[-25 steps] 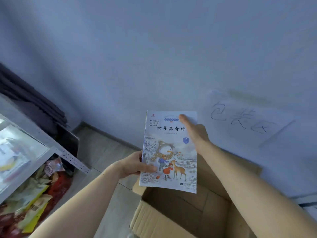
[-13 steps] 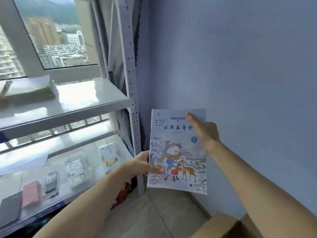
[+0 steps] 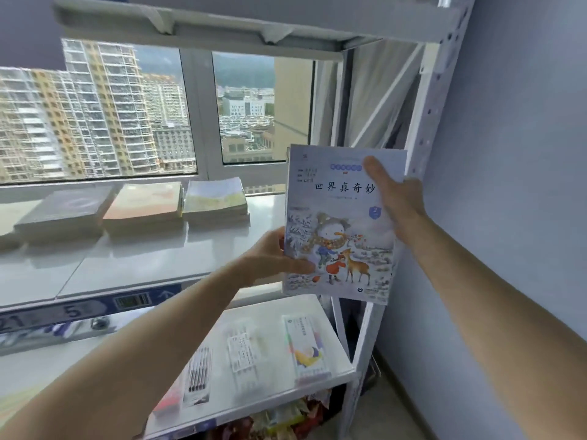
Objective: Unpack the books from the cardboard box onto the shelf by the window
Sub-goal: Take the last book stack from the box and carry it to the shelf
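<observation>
Glossy white shelf (image 3: 165, 258) behind; flat, thin rectangular book (image 3: 341, 223) clamped between left hand (image 3: 270, 258) and right hand (image 3: 397, 201).

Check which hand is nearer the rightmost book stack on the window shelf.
Left. The left hand grips the picture book's lower left edge, just right of and below the rightmost stack. The right hand holds the book's far side, farther away.
</observation>
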Available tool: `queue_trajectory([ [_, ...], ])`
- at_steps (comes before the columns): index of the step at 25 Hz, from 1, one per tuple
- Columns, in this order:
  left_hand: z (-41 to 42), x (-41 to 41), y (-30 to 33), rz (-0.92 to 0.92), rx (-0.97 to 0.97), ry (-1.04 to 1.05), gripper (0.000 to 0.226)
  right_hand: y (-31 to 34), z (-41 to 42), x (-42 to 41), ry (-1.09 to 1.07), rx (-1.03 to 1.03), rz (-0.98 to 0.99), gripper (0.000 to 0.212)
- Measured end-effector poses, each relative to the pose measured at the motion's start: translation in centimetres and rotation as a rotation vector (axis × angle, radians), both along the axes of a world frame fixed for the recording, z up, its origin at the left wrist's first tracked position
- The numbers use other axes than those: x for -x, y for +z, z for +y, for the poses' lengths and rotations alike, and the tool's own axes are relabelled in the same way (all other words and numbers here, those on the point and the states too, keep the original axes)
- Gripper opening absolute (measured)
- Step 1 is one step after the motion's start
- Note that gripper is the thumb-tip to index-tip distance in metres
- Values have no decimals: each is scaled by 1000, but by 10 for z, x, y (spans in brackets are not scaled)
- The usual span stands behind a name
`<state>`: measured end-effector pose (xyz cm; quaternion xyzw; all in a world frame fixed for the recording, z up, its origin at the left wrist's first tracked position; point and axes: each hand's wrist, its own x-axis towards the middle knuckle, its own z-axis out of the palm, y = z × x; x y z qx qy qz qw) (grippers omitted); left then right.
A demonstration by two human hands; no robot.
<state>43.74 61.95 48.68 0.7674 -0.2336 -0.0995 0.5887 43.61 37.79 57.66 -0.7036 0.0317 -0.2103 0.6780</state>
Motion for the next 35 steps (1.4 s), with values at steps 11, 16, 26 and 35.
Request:
queue_trajectory([
  [11,66,-169,-24,-208,-8,364,62,-7,79,-197,174,46,-156,14],
  [16,83,-202,-42,-226,-34,377,66,-24,92,-232,163,5,-112,32],
  [26,84,-201,-62,-122,-75,298,72,-45,96,-241,214,33,-184,44],
  [35,32,-218,-10,351,66,451,38,-19,79,-351,188,121,400,104],
])
